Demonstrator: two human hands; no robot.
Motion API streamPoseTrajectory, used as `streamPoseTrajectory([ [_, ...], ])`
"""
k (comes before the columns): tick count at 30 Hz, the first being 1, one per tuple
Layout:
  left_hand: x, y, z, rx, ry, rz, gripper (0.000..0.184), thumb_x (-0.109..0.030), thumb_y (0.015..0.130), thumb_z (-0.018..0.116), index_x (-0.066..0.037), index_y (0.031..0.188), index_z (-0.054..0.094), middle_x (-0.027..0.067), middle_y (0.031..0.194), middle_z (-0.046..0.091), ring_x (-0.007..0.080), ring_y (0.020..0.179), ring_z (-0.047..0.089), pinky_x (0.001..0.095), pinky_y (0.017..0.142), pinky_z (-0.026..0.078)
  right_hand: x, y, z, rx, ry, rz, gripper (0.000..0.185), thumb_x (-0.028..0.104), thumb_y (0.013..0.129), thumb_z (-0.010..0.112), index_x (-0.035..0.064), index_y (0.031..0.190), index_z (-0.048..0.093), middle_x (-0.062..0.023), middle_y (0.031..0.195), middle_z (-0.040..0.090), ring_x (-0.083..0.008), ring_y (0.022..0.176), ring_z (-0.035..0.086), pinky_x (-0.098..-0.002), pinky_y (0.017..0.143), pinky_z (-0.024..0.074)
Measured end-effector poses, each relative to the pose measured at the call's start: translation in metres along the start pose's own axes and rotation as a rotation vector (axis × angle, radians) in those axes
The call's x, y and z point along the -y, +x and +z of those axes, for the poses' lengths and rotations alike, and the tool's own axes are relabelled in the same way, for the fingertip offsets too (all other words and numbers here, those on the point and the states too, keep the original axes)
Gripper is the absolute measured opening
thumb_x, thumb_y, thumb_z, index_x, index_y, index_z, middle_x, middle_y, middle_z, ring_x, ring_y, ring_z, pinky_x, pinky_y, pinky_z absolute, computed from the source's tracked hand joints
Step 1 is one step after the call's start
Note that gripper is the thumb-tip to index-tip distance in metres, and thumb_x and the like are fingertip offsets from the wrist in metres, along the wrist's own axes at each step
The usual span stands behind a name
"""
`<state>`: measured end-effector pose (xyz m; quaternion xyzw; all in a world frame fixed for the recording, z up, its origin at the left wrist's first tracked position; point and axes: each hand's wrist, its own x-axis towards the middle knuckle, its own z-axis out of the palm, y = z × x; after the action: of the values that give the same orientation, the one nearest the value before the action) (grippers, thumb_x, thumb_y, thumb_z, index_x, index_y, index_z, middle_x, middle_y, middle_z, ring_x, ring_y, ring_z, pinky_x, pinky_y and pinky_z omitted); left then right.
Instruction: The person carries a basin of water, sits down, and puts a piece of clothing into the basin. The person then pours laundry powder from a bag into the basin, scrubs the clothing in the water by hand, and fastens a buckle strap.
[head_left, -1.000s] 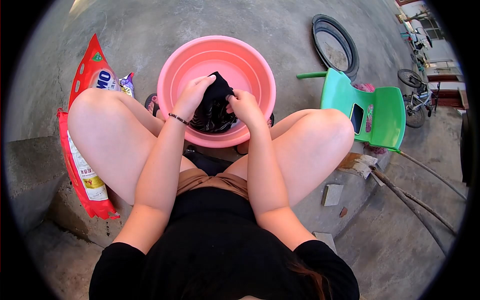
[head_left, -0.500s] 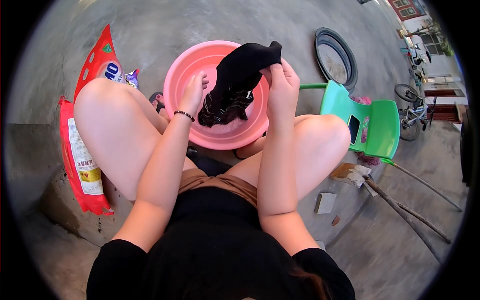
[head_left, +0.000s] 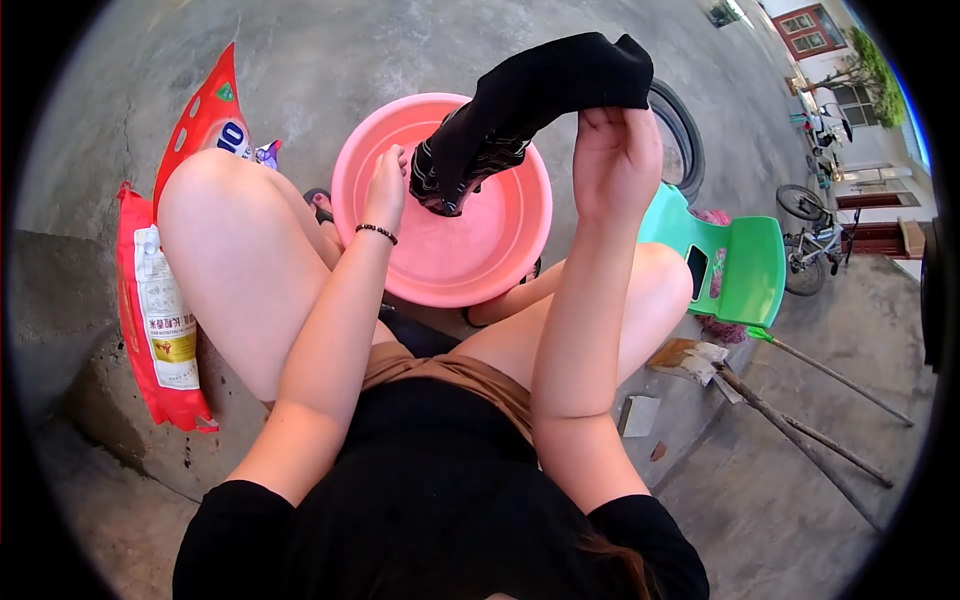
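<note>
My right hand is closed on one end of a black garment and holds it raised at the upper right of the pink basin. The garment stretches down to the left, and its lower part, with thin white patterned lines, hangs bunched over the basin. What kind of garment it is does not show clearly. My left hand, with a dark beaded bracelet on the wrist, is over the basin's left rim. Its fingers are loosely bent beside the garment's lower end, and nothing shows in them.
Red bags lie by my left knee. To the right stands a green chair with a phone on it. A black rubber tub is behind it. Long-handled tools and a pale block lie at right.
My right hand has moved up and to the right, lifting the garment higher and drawing it out of the basin. My left hand has stayed near the basin's left side.
</note>
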<state>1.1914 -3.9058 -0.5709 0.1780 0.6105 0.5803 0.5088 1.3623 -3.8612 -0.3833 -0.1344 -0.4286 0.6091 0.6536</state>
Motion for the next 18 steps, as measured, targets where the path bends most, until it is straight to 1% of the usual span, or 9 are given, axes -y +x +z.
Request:
streamPoseTrajectory([
  [2, 0.004, 0.004, -0.002, -0.020, -0.004, 0.059, 0.057, -0.043, 0.090, 0.038, -0.002, 0.127, 0.046, 0.0127, 0.127, 0.050, 0.0226, 0.118, 0.045, 0.0353, 0.101, 0.030, -0.017, -0.011, -0.027, 0.035, -0.084, 0.090, 0.031, 0.012, 0.093, 0.040, -0.0072, 0.114, 0.052, -0.0134, 0.112, 0.059, -0.0221, 0.103, 0.057, -0.0334, 0.093, 0.0404],
  [8, 0.042, 0.012, 0.005, -0.219, 0.346, 0.331, 0.045, -0.033, 0.087, 0.042, 0.003, 0.109, 0.058, 0.0227, 0.108, 0.060, 0.0338, 0.107, 0.053, 0.0380, 0.093, 0.038, -0.134, -0.081, -0.148, -0.251, -0.755, 0.598, 0.026, 0.012, 0.084, 0.051, -0.0053, 0.099, 0.063, -0.0118, 0.090, 0.067, -0.0190, 0.081, 0.063, -0.0293, 0.077, 0.0481],
  [10, 0.059, 0.014, 0.009, -0.155, 0.459, 0.187, 0.046, -0.035, 0.086, 0.043, 0.001, 0.110, 0.058, 0.0230, 0.110, 0.059, 0.0345, 0.110, 0.052, 0.0390, 0.094, 0.037, -0.170, -0.112, -0.183, -0.268, -1.155, 0.786, 0.031, 0.017, 0.079, 0.053, -0.0026, 0.100, 0.065, -0.0191, 0.095, 0.066, -0.0284, 0.090, 0.064, -0.0329, 0.083, 0.0473],
  [12, 0.078, 0.020, 0.016, -0.042, 0.697, -0.057, 0.054, -0.042, 0.084, 0.042, -0.004, 0.119, 0.054, 0.0226, 0.123, 0.052, 0.0364, 0.117, 0.046, 0.0413, 0.100, 0.034, -0.188, -0.127, -0.178, -0.091, -1.553, 0.898, 0.035, 0.010, 0.074, 0.052, -0.0077, 0.102, 0.060, -0.0222, 0.096, 0.064, -0.0320, 0.089, 0.064, -0.0373, 0.081, 0.0486],
  [13, 0.081, 0.019, 0.026, -0.012, 0.757, -0.145, 0.056, -0.043, 0.083, 0.041, -0.005, 0.123, 0.050, 0.0220, 0.127, 0.048, 0.0365, 0.119, 0.044, 0.0426, 0.101, 0.032, -0.202, -0.132, -0.176, -0.052, -1.649, 1.012, 0.036, 0.015, 0.074, 0.052, -0.0065, 0.102, 0.061, -0.0256, 0.103, 0.061, -0.0376, 0.096, 0.060, -0.0420, 0.086, 0.0460],
  [14, 0.079, 0.014, 0.034, 0.015, 0.812, -0.240, 0.059, -0.043, 0.083, 0.040, -0.006, 0.128, 0.047, 0.0213, 0.131, 0.045, 0.0367, 0.122, 0.041, 0.0439, 0.103, 0.031, -0.210, -0.131, -0.177, 0.023, -1.524, 1.255, 0.044, 0.018, 0.076, 0.054, -0.0039, 0.114, 0.055, -0.0259, 0.114, 0.056, -0.0378, 0.107, 0.055, -0.0431, 0.092, 0.0430],
  [16, 0.077, 0.018, 0.045, 0.055, 0.888, -0.299, 0.060, -0.040, 0.082, 0.040, -0.007, 0.133, 0.040, 0.0191, 0.136, 0.038, 0.0352, 0.126, 0.035, 0.0463, 0.104, 0.029, -0.198, -0.126, -0.138, -0.184, -1.618, 1.215, 0.056, 0.021, 0.078, 0.055, 0.0028, 0.129, 0.042, -0.0248, 0.127, 0.046, -0.0405, 0.115, 0.047, -0.0447, 0.096, 0.0389],
  [17, 0.079, 0.021, 0.048, 0.014, 0.948, -0.235, 0.059, -0.038, 0.082, 0.041, -0.006, 0.132, 0.040, 0.0192, 0.136, 0.038, 0.0348, 0.126, 0.035, 0.0458, 0.104, 0.028, -0.201, -0.129, -0.143, -0.145, -1.612, 1.096, 0.066, 0.021, 0.077, 0.056, 0.0081, 0.137, 0.030, -0.0234, 0.134, 0.037, -0.0406, 0.122, 0.039, -0.0480, 0.098, 0.0354],
  [18, 0.083, 0.025, 0.049, -0.026, 1.009, -0.171, 0.058, -0.036, 0.082, 0.043, -0.005, 0.131, 0.040, 0.0192, 0.135, 0.038, 0.0344, 0.125, 0.035, 0.0453, 0.105, 0.027, -0.208, -0.132, -0.152, -0.092, -1.686, 0.953, 0.066, 0.019, 0.076, 0.056, 0.0086, 0.137, 0.031, -0.0231, 0.135, 0.036, -0.0406, 0.123, 0.038, -0.0499, 0.099, 0.0332],
])
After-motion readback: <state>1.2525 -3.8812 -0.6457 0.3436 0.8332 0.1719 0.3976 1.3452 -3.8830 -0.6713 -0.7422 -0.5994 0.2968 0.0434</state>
